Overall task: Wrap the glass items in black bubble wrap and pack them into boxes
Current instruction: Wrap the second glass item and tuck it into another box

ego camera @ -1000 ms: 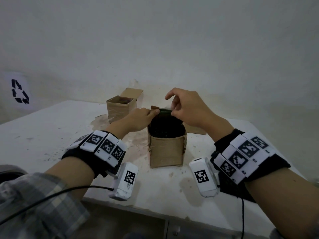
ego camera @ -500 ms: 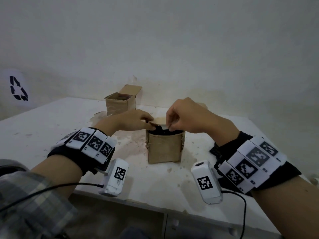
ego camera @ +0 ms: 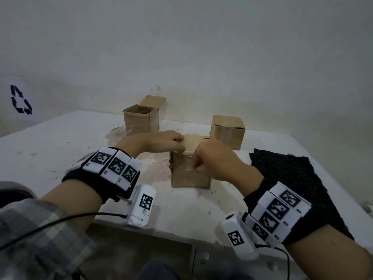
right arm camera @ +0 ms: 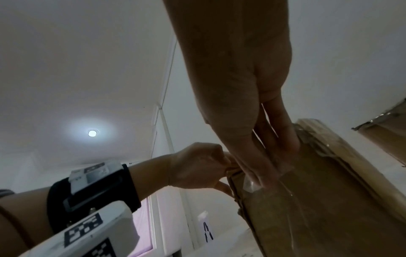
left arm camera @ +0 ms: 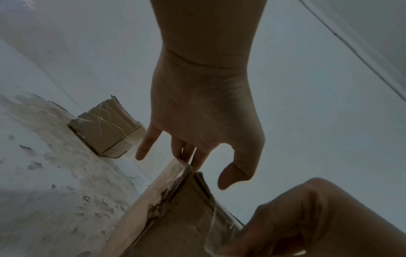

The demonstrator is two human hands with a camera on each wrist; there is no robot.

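Nearest, on the white table [ego camera: 60, 142], stands a small cardboard box [ego camera: 189, 176] with its top flaps folded down, and both hands are on it. The right hand [ego camera: 217, 160] is at the box's front upper corner with its fingers [right arm camera: 259, 167] lying fairly straight and close together, pressed against the front face over a strip of clear tape [right arm camera: 250, 185]; whether the thumb pinches the tape cannot be told. The left hand [ego camera: 159, 143] reaches over the box's left top edge; in the left wrist view its fingers [left arm camera: 186, 153] are extended and slightly spread, the tips touching the top flap at the corner, the thumb apart from them and holding nothing. To the right of the box, on the table, lies a flat sheet of black bubble wrap [ego camera: 292, 178], well clear of both hands. Just behind the near box on the right sits a second box [ego camera: 228, 131], closed and taped. Farther back on the left stands a third box [ego camera: 141, 120], its lid flap up and something dark inside that is too dim to make out. Beyond it is a pale wall [ego camera: 201, 57], with a recycling sign [ego camera: 20, 100] at the far left.
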